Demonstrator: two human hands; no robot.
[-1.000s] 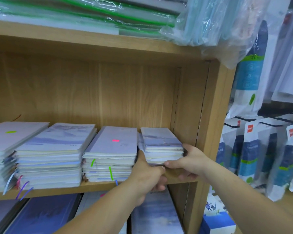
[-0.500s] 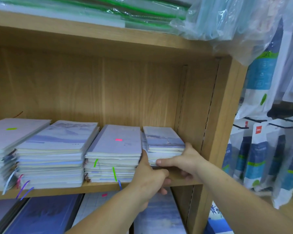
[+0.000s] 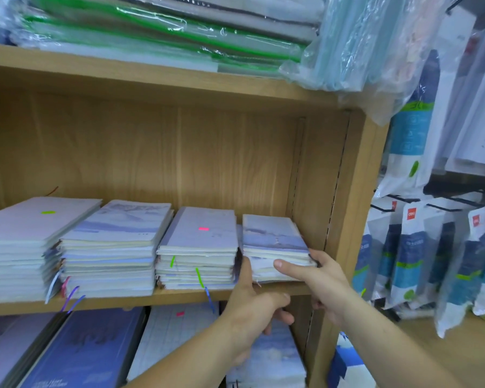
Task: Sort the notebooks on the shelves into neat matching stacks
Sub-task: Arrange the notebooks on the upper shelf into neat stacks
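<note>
Several stacks of pale blue and white notebooks sit side by side on the wooden shelf (image 3: 179,296). The small rightmost stack (image 3: 272,236) stands against the shelf's right wall. My right hand (image 3: 317,281) grips that stack's front right corner, thumb across its front edge. My left hand (image 3: 252,301) presses its thumb against the stack's left front side, fingers curled below the shelf edge. To the left stand a stack with a pink tag (image 3: 202,239), a wider stack (image 3: 115,236) and one with a green tag (image 3: 25,228).
Larger dark blue and white notebooks (image 3: 87,351) lie on the shelf below. Plastic-wrapped folders (image 3: 179,32) fill the top shelf and overhang its right end. Packaged goods (image 3: 412,261) hang on hooks right of the shelf's side panel (image 3: 350,208).
Both hands stay on the small rightmost stack. My right thumb has slid left across its front edge, and the camera has moved a little closer.
</note>
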